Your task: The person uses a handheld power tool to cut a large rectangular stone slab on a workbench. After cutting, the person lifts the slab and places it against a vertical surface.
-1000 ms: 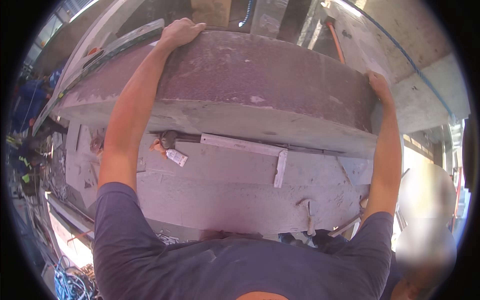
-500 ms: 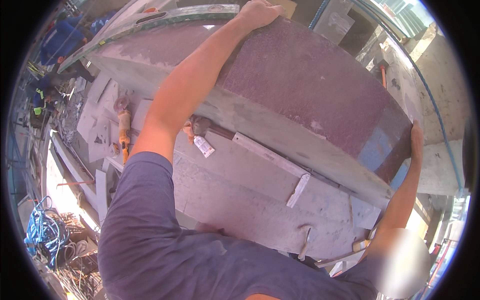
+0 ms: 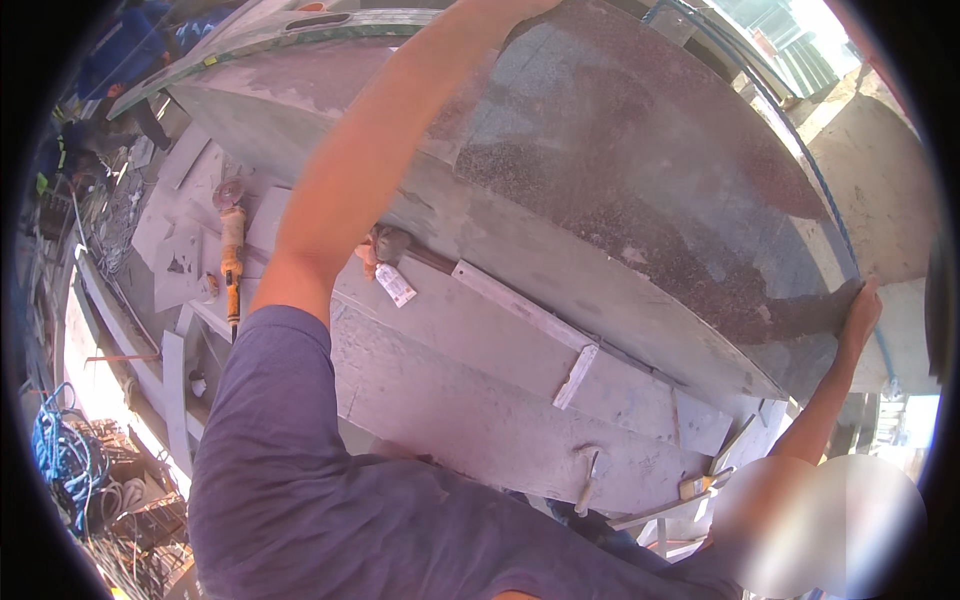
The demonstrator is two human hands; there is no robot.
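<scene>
A large, flat stone slab [image 3: 610, 130], dark maroon and grey with blotchy patches, lies across the top of a grey ledge [image 3: 540, 240]. My left arm reaches over it to the far edge, where my left hand [image 3: 510, 8] rests at the slab's border. The picture's top cuts that hand off, and its fingers are mostly hidden. My right hand [image 3: 862, 308] grips the slab's right end, fingers closed at the edge. A long spirit level [image 3: 375, 28] lies at the far left, beside my left forearm.
Below the ledge lie a metal square [image 3: 525, 312], a white tube [image 3: 396, 288], a hammer-like tool [image 3: 591, 482] and a paintbrush [image 3: 698, 486]. An angle grinder [image 3: 232, 245] is at left. Blue rope [image 3: 68, 455] is heaped lower left. A person in blue [image 3: 125, 55] is at upper left.
The slab's surface has turned from mostly maroon to darker and greyer, and it sits higher in view. My right hand appears lower and farther right; my left hand has slipped towards the top rim.
</scene>
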